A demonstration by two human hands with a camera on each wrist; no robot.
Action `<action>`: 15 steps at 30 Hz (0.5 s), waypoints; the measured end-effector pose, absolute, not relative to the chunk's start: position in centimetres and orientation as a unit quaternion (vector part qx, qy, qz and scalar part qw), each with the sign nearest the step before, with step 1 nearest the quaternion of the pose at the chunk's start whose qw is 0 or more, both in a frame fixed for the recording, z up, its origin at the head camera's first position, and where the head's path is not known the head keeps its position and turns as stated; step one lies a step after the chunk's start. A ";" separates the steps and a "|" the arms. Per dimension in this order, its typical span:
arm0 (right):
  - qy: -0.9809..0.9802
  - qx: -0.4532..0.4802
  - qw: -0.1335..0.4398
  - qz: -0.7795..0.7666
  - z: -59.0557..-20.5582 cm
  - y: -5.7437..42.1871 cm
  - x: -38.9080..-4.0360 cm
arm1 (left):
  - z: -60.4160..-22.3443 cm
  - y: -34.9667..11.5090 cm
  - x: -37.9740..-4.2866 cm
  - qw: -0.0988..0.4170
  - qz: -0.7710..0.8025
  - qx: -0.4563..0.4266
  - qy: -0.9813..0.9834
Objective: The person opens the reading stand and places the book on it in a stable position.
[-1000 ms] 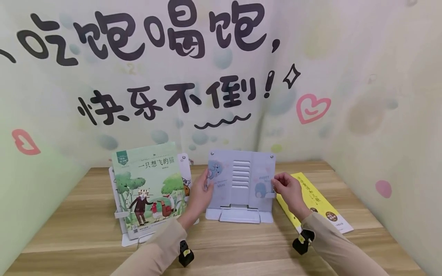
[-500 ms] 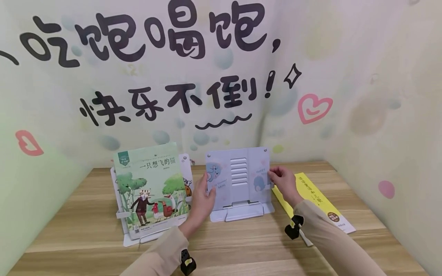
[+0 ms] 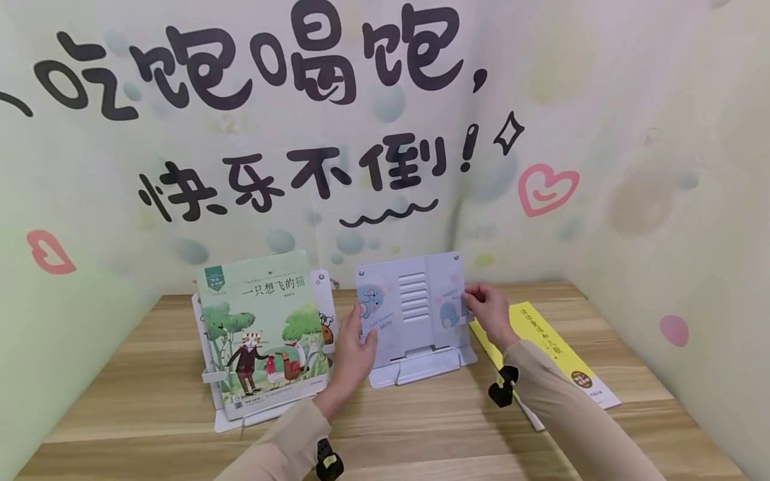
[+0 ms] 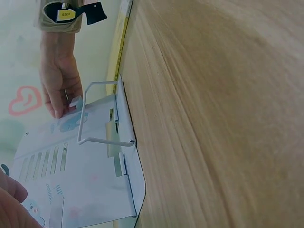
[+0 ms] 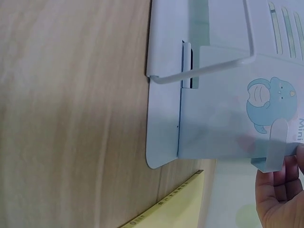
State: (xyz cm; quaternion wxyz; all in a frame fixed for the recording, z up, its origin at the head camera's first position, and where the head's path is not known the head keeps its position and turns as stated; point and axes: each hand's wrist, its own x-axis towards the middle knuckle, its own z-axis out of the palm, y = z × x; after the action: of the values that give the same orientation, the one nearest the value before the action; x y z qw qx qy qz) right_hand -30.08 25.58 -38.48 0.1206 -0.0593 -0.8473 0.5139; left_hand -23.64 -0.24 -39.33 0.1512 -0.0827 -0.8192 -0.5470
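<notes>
A pale blue-white book stand with cartoon animals stands upright, slightly angled, mid-table in the head view. My left hand holds its left edge, thumb at the front. At the right edge, my right hand pinches the side beside a bent page clip; in the right wrist view these fingers are just behind the clip. A wire ledge juts from the stand's foot in the left wrist view. No book rests on this stand.
Left of it, a second white stand bears a green picture book. A yellow book lies flat on the wooden table at the right. A printed wall rises behind the table.
The book stand has turned, its right side going back and its left side coming nearer. My right hand has moved left with its edge; my left hand still holds the other edge.
</notes>
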 end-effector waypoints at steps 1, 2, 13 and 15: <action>-0.847 -0.060 0.121 0.514 -38.5 25.6 -30.1 | -39.3 -0.2 -23.6 0.152 -0.546 -0.083 -0.820; -0.847 -0.060 0.122 0.513 -38.5 25.6 -30.1 | -39.3 -0.2 -23.6 0.153 -0.545 -0.083 -0.820; -0.850 -0.062 0.130 0.506 -38.4 25.3 -30.7 | -39.5 -0.3 -23.7 0.155 -0.542 -0.089 -0.821; -0.851 -0.062 0.130 0.505 -38.4 25.4 -30.6 | -39.5 -0.3 -23.8 0.152 -0.543 -0.091 -0.821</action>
State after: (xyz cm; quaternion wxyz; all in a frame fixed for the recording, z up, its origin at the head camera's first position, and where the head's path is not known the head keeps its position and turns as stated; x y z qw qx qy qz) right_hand -30.63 25.37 -38.41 0.1301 -0.0620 -0.8507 0.5055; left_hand -23.77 -0.26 -39.47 0.1523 -0.0910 -0.8207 -0.5431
